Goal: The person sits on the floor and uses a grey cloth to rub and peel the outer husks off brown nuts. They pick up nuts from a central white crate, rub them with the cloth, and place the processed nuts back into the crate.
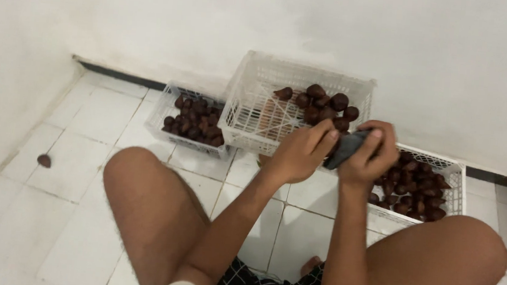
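The hands meet in front of the person's chest, above the white tiled floor (74, 163): the left hand (301, 153) and the right hand (371, 156) are both closed around a dark grey folded cloth (345, 147), the left pinching its near end with thumb and fingers, the right wrapping over the far end, so the cloth is held taut between them at a comfortable working height. Whether a fruit sits inside the cloth cannot be told. Far to the left, a single dark brown fruit (44, 160) lies alone on the floor near the wall, well apart from everything else. Next comes a small white plastic mesh basket (168, 107) resting flat and filled with dark brown scaly fruits (194, 122). Beside it, a larger white plastic mesh crate (251, 93) is tipped toward the person, which lets its pile of fruits (321, 105) gather within easy reach of the hands. To the right, a third white mesh basket (455, 178) holds more of the same fruits (414, 187), just beside the right knee.
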